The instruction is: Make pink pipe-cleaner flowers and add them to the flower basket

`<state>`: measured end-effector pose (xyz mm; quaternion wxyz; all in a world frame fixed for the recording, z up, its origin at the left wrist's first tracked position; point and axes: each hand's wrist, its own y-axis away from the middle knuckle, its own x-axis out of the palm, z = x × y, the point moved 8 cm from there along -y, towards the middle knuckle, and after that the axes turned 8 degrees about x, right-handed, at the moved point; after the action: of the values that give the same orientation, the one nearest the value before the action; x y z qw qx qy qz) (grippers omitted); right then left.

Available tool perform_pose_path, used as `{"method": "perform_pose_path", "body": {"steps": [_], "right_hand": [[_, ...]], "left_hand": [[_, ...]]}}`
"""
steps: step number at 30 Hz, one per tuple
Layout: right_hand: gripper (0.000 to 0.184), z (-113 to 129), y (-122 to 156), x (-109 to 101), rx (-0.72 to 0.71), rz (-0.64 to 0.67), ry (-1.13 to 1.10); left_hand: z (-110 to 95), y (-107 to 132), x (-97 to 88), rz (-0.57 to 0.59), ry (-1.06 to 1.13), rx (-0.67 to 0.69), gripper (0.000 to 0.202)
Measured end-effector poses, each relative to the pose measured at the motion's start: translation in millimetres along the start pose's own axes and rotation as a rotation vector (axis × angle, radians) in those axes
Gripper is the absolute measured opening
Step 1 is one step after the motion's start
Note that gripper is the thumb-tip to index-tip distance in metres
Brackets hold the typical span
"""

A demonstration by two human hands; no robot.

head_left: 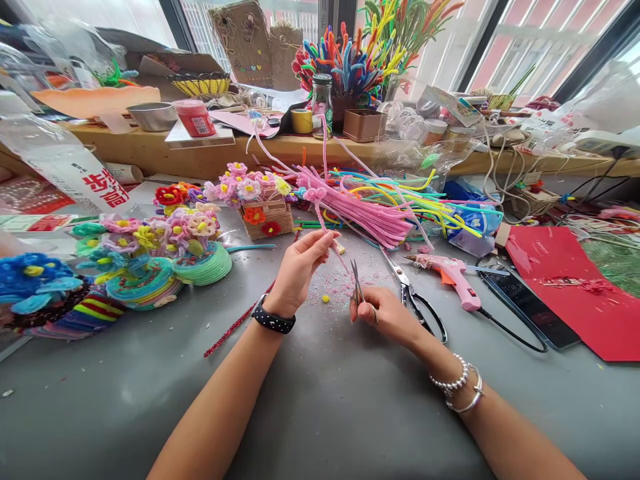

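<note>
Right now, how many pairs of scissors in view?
2: small scissors in the right hand; large scissors on the table beside the glue gun. Others may be hidden.

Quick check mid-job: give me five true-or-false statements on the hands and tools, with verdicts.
1. The right hand holds the small scissors. True.
2. The left hand grips the hot glue gun. False: it pinches a pink pipe cleaner; the hot glue gun lies on the table.
3. The left wrist wears a black band with white dots. True.
4. The large scissors lie on the red sheet. False: they lie on the table.
5. The left wrist wears silver bracelets. False: the right does.
</note>
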<state>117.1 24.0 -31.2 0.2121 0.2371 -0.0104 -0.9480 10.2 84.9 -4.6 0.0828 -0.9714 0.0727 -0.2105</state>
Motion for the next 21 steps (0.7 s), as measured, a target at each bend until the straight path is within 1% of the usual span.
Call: {"method": "perform_pose_path", "body": {"steps": [3,7,10,13,16,19,21], "right_hand": [[0.074,-1,1,7,0.018,0.054,0.05],[0.071,0,0,10,0.022,0.074,0.059],[0.065,0,-1,8,0.02,0.044,0.035],[0.061,-1,-1,1,0.03,-0.052,0.019],[0.059,-3,-1,-3,0.036,-0.116,0.0],[0.059,-4,-1,-3,0.036,-0.119,-0.014],[0.06,-3,-1,0,0.021,-0.078,-0.017]], "left_hand": [[-1,0,0.6,-0.003,-0.013,0.004,0.012],[-1,1,3.6,0.028,-0.037,0.013,0.01],[-1,2,3.3,0.031,-0.05,0.016,0.01],[-1,1,1.8,0.024,-0.048,0.012,0.011],[-1,1,0.9,0.018,-0.032,0.005,0.015],[0,1,0.9,0.011,-0.007,0.0,0.015],[0,0,1.4,0.008,0.024,-0.002,0.014]]}}
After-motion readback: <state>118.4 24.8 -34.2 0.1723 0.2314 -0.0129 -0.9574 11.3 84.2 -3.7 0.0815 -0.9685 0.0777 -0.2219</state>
